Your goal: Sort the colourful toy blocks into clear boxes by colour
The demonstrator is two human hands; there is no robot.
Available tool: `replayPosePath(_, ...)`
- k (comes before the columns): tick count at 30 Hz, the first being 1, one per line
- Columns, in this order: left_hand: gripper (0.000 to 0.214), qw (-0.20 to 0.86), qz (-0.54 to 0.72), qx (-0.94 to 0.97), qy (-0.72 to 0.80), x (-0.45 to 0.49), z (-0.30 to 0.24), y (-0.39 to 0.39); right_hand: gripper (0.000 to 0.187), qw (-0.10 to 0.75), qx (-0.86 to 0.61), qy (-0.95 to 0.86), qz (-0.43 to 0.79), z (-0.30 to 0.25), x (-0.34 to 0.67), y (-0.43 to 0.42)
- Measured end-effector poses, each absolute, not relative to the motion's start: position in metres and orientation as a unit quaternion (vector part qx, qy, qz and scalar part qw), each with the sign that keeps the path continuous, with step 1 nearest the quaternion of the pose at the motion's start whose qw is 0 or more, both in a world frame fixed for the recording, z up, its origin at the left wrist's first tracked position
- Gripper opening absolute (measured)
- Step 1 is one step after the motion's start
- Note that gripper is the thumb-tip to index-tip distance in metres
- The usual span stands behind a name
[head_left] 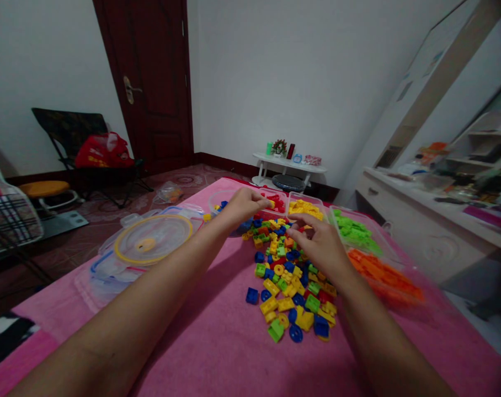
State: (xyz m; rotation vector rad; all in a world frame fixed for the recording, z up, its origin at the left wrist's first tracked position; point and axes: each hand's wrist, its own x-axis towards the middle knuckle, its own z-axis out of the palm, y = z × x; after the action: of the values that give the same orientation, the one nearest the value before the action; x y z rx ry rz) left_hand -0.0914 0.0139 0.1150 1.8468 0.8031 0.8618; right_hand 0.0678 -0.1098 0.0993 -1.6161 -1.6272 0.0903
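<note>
A heap of small plastic building pieces (289, 286) in blue, yellow, green and red lies on a pink cloth (217, 342). My left hand (244, 205) reaches over the far end of the heap, fingers closed on a small yellow piece (271, 203) beside the box of red pieces (277, 202). My right hand (320, 242) hovers over the heap's right side, fingers curled down and pinching among the pieces; what they grip is hidden. Clear boxes hold yellow pieces (305, 208), green pieces (353, 229) and orange pieces (383, 275).
Clear box lids (151, 242), one with a yellow rim, are stacked at the left. A box with blue pieces (220, 207) sits behind my left wrist. A white dresser (424, 220) stands at the right, a folding chair (80, 143) and dark door (151, 82) behind.
</note>
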Motion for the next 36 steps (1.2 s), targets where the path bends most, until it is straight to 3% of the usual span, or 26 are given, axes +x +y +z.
replayPosePath(3,0.022,0.624,0.279,0.696,0.22,-0.068,0.105,-0.017,0.043,0.444,-0.639,-0.626,0.046,0.099,0.071,-0.109)
replayPosePath(6,0.02,0.67,0.287,0.645,0.23,-0.053,0.093,-0.035,0.037,0.442,-0.64,-0.623,0.086,0.099,0.079,-0.109)
replayPosePath(15,0.022,0.537,0.256,0.769,0.234,-0.047,0.064,-0.032,0.025,0.297,-0.677,-0.671,0.059,0.083,0.094,-0.104)
replayPosePath(20,0.029,0.474,0.276,0.808,0.215,-0.043,0.048,-0.033,0.025,0.29,-0.681,-0.668,0.08,0.072,0.102,-0.101)
replayPosePath(24,0.028,0.449,0.276,0.829,0.189,-0.046,0.056,-0.034,0.014,0.329,-0.68,-0.649,0.088,0.066,0.106,-0.099)
replayPosePath(27,0.031,0.372,0.272,0.863,0.206,-0.057,0.084,-0.019,0.014,0.372,-0.676,-0.628,0.102,0.063,0.105,-0.098)
replayPosePath(30,0.026,0.213,0.245,0.909,0.26,-0.077,0.122,0.015,0.018,0.398,-0.668,-0.617,0.117,0.062,0.102,-0.098)
replayPosePath(33,0.022,0.04,0.158,0.92,0.357,-0.103,0.147,0.059,0.019,0.408,-0.663,-0.612,0.138,0.065,0.097,-0.098)
replayPosePath(36,0.022,-0.054,0.047,0.917,0.393,-0.124,0.149,0.094,0.018,0.414,-0.66,-0.609,0.151,0.07,0.091,-0.099)
